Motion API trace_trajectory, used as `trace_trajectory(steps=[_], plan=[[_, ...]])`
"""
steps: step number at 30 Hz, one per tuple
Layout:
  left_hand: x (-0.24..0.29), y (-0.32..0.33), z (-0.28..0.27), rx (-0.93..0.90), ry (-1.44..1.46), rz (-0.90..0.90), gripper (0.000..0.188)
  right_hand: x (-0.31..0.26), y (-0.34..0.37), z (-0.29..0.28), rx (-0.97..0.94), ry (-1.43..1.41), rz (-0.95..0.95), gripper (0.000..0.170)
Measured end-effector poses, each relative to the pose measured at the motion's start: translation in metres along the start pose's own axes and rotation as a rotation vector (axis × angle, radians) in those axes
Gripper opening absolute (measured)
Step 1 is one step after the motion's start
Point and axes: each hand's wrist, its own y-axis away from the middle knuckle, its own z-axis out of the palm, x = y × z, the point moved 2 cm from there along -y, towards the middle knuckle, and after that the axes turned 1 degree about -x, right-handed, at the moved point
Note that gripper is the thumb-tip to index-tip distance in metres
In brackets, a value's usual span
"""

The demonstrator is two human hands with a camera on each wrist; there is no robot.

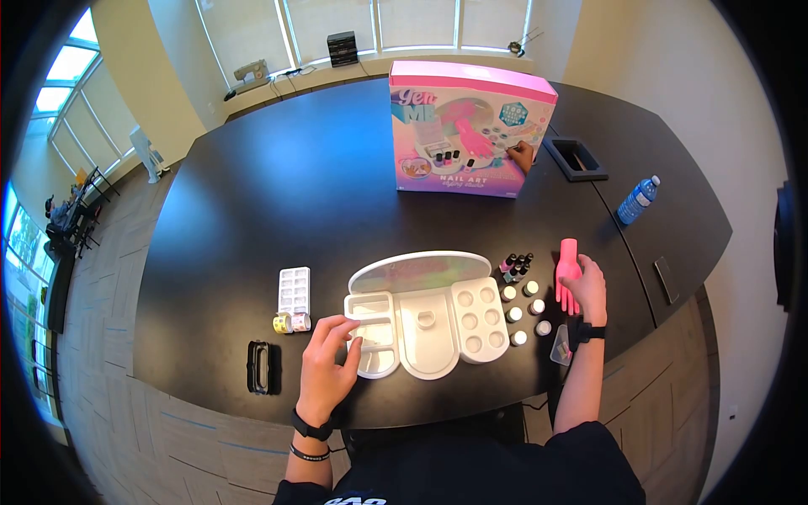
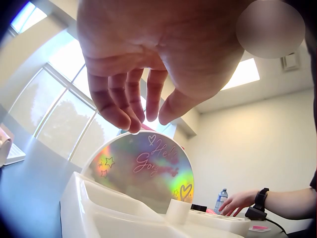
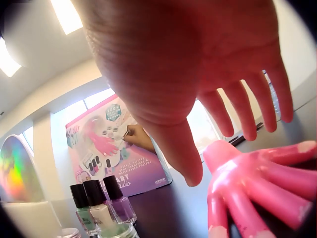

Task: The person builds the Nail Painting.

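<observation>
From where I stand, the white nail studio tray (image 1: pixel 429 332) sits near the person's edge of the table (image 1: pixel 278 202), its shiny oval mirror (image 1: pixel 421 273) raised along the far side. The mirror reads "Hello Gorgeous" beside hearts and stars.

The left hand (image 1: pixel 328 370) hovers at the tray's left compartments, fingers loosely bent, grasping nothing. The right hand (image 1: pixel 591 293) is well to the tray's right, released too, its fingers spread just over the pink model hand (image 1: pixel 569 265). That model hand lies palm-down or palm-up, I can't tell which, with its fingers toward the person.

Between the tray and the model hand stand small round jars (image 1: pixel 513 315), with a cluster of black-capped nail polish bottles (image 1: pixel 517 268) just beyond them. A small clear container (image 1: pixel 560 347) sits right of the tray, near the right wrist.

Left of the tray I see a white sectioned palette (image 1: pixel 295 290), two little rolls (image 1: pixel 291 322) at its near end, and a black frame-like object (image 1: pixel 263 368) closer in. Beyond the tray stands the pink nail art box (image 1: pixel 471 130); farther right is a water bottle (image 1: pixel 638 200).
</observation>
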Motion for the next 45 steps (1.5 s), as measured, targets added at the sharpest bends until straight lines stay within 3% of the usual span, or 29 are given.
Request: trace_trajectory(steps=[5,24,29,45], plan=[[0.001,0.002,0.004,-0.018,0.025,-0.030,0.031,-0.001,0.001,0.001,-0.075,0.053,0.050,0.084],[-0.005,0.007,0.008,-0.044,0.018,-0.057,0.027,0.000,0.001,0.000,-0.195,-0.055,0.084,0.080],[-0.005,0.007,0.008,-0.045,0.027,-0.055,0.027,0.010,0.001,0.008,-0.004,-0.051,0.046,0.085],[-0.009,0.008,0.009,-0.048,0.013,-0.049,0.026,0.026,0.001,0.008,0.048,-0.089,0.038,0.077]])
